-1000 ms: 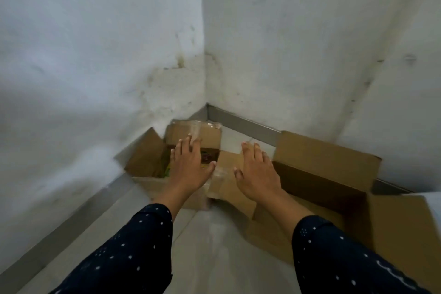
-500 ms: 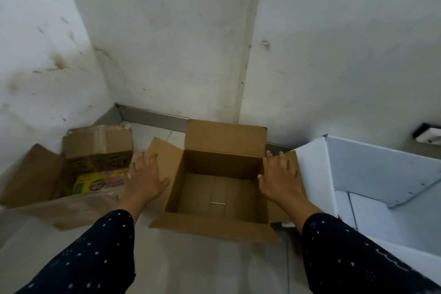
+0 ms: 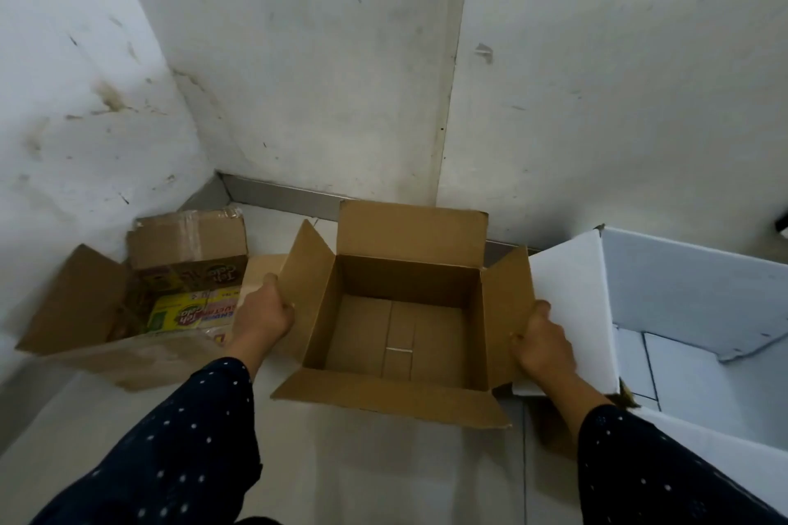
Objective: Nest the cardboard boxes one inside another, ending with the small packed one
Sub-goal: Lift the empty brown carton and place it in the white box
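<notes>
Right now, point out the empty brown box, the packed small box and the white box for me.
empty brown box [image 3: 396, 337]: head view, on its bare inner floor.
packed small box [image 3: 74, 303]: head view, on its open left flap.
white box [image 3: 699, 290]: head view, on its far inner wall.

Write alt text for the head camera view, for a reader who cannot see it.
Both hands grip the side flaps of an empty brown box standing open on the floor: left hand, right hand. On the left sits a smaller open box packed with colourful packets; on the right stands a large white box, also open.
</notes>
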Available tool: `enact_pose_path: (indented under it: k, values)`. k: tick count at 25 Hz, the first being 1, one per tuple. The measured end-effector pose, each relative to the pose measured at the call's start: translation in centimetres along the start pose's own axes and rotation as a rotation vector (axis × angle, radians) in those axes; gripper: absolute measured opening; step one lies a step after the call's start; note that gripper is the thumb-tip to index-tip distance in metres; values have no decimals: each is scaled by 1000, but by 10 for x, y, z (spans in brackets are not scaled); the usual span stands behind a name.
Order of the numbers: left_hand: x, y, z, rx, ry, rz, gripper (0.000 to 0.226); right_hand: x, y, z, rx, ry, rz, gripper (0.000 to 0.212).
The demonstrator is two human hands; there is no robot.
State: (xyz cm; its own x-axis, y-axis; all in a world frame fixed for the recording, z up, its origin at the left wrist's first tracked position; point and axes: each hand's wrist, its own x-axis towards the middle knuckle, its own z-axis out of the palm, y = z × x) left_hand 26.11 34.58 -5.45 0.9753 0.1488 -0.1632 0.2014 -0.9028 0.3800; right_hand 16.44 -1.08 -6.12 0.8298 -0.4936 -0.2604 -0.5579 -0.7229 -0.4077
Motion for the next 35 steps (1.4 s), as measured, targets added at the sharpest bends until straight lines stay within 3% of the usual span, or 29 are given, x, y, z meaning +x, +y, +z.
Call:
enact_pose_path:
  k: [2, 8, 12, 20, 28, 35]
  values:
    - [-15, 13, 1, -8, 39, 71, 21, -8, -8, 0, -53, 34, -59, 51]
    - [-47, 38, -39, -1, 228, 169, 8, -25, -22, -47, -27, 119, -156, 44]
    - [-56, 59, -95, -96, 395, 230, 17, -31, -34, -108, 36, 249, -219, 39]
    - [-115, 138, -157, -284, 639, 368, 34, -65, 9, -234, 243, 524, -330, 57]
    - [-187, 273, -117, -384, 576, 532, 41, -85, 148, -335, 185, 682, -282, 65]
    - [-219, 374, -40, -438, 413, 588, 41, -73, 259, -370, 129, 637, -129, 66]
